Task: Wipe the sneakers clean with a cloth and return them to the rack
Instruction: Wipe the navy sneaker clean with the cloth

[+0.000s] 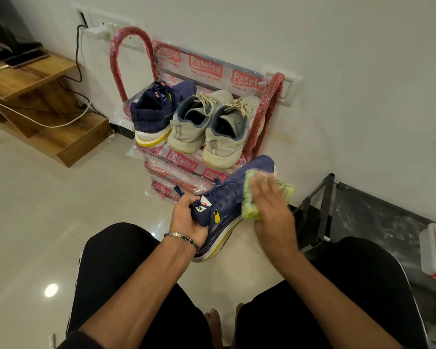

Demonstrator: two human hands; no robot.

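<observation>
1. The left hand (186, 217) grips the navy sneaker (227, 197) at its heel and collar, fingers curled round the back by the tongue. The shoe is held up off the floor (48, 197) between the two hands, toe pointing away toward the rack.
2. The right hand (269, 210) lies blurred over the green cloth (249, 197), pressing it against the side of the shoe; the fingers look fairly straight, though the blur hides whether any curl round the cloth.
3. Handling, as I judge it: the sneaker looks light, with a soft mesh upper that gives under pressure and a stiffer white and yellow sole. The heel is the firm place to hold, so the upper does not collapse under the wiping. The cloth looks soft and limp.
4. Beyond the hands, the red rack (269, 117) holds the matching navy sneaker (154, 114) and a pale grey pair (207, 124) on its top shelf.
5. Writing: the rack's plastic wrapping reads "Patelsa" many times over, with "Regd No" and a number beneath that is partly cut off. The white tongue tag shows letters too small to read. The bangle (181, 239) on the left wrist carries engraving that I cannot make out fully.
</observation>
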